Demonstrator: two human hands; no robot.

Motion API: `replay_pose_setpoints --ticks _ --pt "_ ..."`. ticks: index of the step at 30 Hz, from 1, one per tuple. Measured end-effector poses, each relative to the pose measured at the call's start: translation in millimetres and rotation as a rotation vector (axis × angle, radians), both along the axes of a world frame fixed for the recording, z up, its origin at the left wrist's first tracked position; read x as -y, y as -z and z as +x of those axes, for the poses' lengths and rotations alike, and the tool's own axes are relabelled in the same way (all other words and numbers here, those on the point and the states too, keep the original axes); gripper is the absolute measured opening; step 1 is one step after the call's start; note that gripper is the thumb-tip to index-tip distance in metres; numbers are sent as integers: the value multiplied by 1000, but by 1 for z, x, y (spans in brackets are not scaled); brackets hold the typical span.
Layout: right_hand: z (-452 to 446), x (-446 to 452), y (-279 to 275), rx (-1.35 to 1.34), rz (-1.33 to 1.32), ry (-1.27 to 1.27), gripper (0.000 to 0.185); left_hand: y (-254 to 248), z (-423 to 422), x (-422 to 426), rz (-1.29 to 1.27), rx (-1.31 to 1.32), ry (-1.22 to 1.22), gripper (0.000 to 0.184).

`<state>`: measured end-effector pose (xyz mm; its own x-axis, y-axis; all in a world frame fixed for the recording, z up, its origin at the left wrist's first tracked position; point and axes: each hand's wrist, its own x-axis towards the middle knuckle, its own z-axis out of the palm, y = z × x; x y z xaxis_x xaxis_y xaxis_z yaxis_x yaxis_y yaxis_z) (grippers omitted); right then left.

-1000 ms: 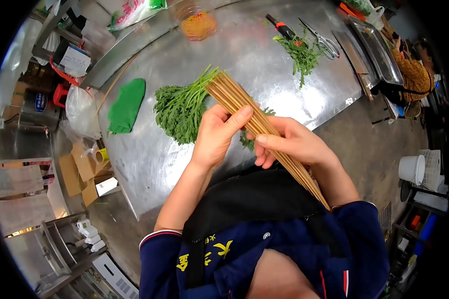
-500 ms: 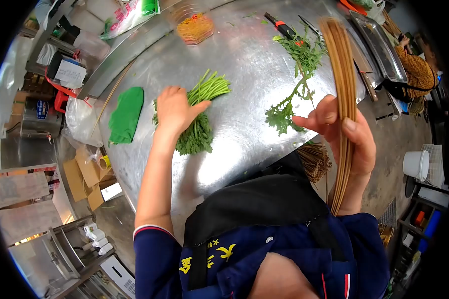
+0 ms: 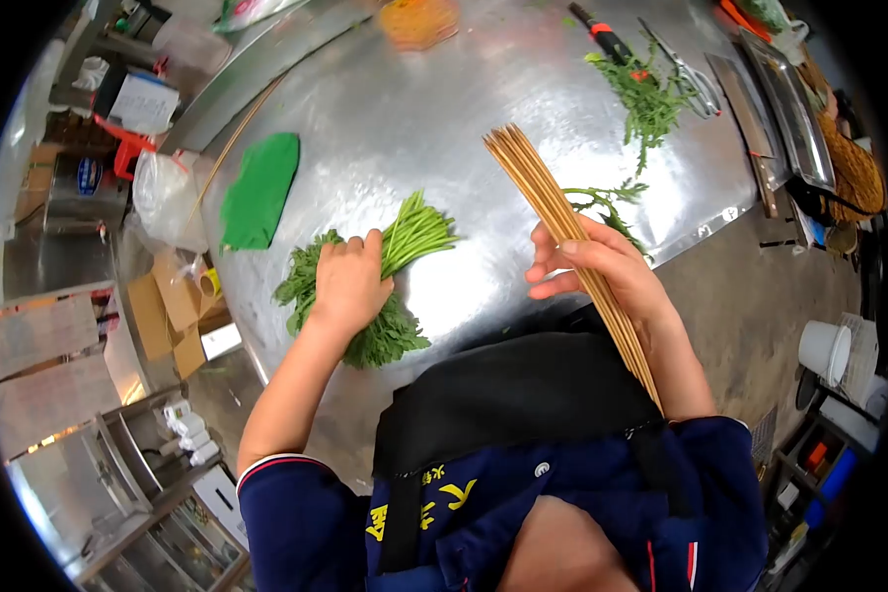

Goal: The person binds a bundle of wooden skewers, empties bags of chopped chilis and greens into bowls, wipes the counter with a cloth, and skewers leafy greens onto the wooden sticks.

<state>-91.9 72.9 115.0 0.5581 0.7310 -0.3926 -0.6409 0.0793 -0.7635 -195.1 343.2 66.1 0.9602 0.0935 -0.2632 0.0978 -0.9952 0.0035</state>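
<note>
My left hand (image 3: 350,284) is wrapped round a bunch of leafy greens (image 3: 390,331) lying on the metal table (image 3: 365,118), its cut stems pointing up and to the right. My right hand (image 3: 612,261) holds a bundle of thin wooden sticks (image 3: 538,183) between thumb and palm, slanting from upper left down to my forearm. Some of its fingers stick out to the left of the bundle. Beyond that hand lies a loose sprig (image 3: 607,200), partly hidden.
A green cloth (image 3: 259,192) lies at the left. Towards the back right are loose greens (image 3: 651,109), a dark-handled tool (image 3: 607,37), scissors (image 3: 696,79) and a long blade (image 3: 743,109). An orange-filled container (image 3: 419,22) stands at the back.
My left hand left the sticks and closed on the greens, which have shifted nearer me. The sticks swung right and upright in my right hand, then tilted back left.
</note>
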Motion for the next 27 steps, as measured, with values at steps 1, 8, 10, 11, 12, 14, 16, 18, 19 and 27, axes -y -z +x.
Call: replay_pose_setpoints --ticks 1,8,10,11,12,14,16,18,19,27 --pt "-2 -5 5 3 -5 -23 29 0 -10 2 -2 37 -16 55" --pt "-6 -15 6 37 -18 -118 29 -6 -1 3 -308 412 -83 42" --pt "-9 -18 7 21 -13 -148 29 -1 18 -10 -456 322 -295 32" --pt "-11 -20 7 6 -45 -158 30 3 27 -14 -467 263 -294 30" --pt "-13 -23 7 0 -61 -170 30 10 35 -18 -478 205 -291 27" --pt "-13 -25 7 3 -62 -188 29 22 45 -22 -532 104 -302 23" --pt "-13 -25 8 2 -58 -191 29 28 51 -23 -614 14 -324 19" --pt "-11 -25 8 13 -69 -183 29 28 53 -23 -661 18 -353 14" --pt "-10 -25 7 18 -85 -182 29 28 49 -24 -684 19 -375 11" --pt "-7 -22 3 78 -97 -107 42 -28 14 -23 -1285 696 -533 7"
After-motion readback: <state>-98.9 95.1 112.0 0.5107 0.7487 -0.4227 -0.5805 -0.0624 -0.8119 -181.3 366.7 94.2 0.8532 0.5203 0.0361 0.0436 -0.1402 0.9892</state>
